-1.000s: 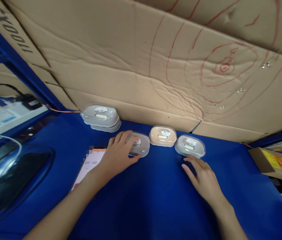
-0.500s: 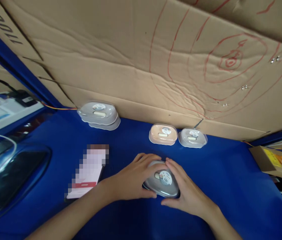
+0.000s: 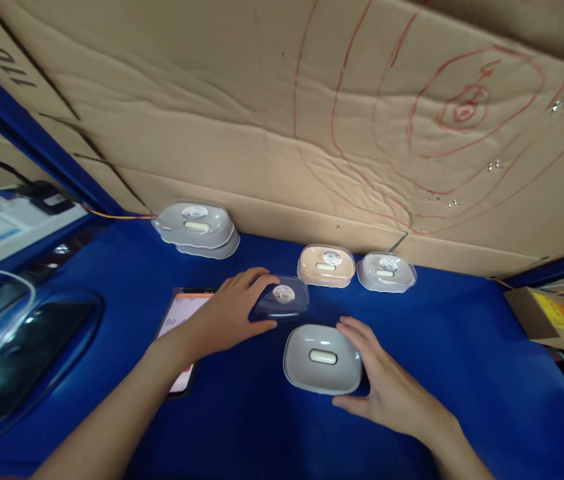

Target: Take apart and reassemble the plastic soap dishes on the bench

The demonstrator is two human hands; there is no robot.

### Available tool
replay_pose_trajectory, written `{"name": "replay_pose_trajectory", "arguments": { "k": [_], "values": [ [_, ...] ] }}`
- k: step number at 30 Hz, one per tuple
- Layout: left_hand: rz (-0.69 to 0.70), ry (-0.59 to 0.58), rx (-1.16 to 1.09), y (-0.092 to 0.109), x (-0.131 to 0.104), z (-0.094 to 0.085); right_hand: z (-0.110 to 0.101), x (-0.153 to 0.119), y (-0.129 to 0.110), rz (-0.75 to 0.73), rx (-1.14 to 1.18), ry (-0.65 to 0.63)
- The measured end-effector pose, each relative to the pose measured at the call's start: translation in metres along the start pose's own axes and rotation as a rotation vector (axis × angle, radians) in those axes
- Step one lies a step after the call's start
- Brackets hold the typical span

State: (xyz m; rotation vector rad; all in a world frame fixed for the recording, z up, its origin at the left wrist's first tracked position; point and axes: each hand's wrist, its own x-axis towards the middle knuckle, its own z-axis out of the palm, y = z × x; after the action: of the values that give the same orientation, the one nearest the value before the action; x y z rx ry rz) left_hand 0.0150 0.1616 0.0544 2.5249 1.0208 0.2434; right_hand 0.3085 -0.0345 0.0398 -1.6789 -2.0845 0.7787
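Dish (image 3: 323, 373) open, right end grasped between fingers and thumb of the right hand (image 3: 387, 383). Lid (image 3: 282, 299) off, held at its left end by the left hand (image 3: 237, 317), beyond and to the left of the right fingertips; raised or resting on the table (image 3: 262, 433), cannot tell. Progress, as judged: separation of this pair done, lid not yet released. Peach box (image 3: 326, 275) and grey box (image 3: 387, 281), both beyond the right fingers, covered, untouched; stack (image 3: 195, 233) past the left fingers, also untouched; phone (image 3: 185, 312) beside the left hand
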Motion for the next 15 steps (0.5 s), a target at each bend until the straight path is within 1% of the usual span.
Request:
{"name": "replay_pose_trajectory", "arguments": {
  "k": [2,4,6,7,9,10,12,15],
  "values": [
    [0.019,0.003,0.054,0.002,-0.001,0.006,0.001,0.0,-0.001,-0.009,-0.002,-0.013],
    [0.069,0.061,0.091,0.012,-0.003,0.01,0.004,0.0,-0.003,-0.011,-0.011,-0.017],
    [0.177,0.117,0.072,0.028,-0.008,0.013,0.007,0.001,-0.003,-0.01,-0.024,-0.016],
    [0.246,0.116,0.036,0.038,-0.011,0.014,0.008,0.002,-0.003,-0.01,-0.03,-0.018],
    [0.398,0.024,-0.022,0.056,-0.017,0.019,0.009,0.003,-0.003,-0.013,-0.037,-0.024],
    [0.429,-0.017,-0.024,0.064,-0.018,0.021,0.009,0.003,-0.002,-0.017,-0.034,-0.028],
    [0.445,-0.075,0.002,0.073,-0.02,0.026,0.008,0.004,-0.002,-0.017,-0.023,-0.034],
    [0.413,-0.112,0.022,0.076,-0.021,0.027,0.007,0.005,-0.003,-0.011,-0.019,-0.039]
  ]
}}
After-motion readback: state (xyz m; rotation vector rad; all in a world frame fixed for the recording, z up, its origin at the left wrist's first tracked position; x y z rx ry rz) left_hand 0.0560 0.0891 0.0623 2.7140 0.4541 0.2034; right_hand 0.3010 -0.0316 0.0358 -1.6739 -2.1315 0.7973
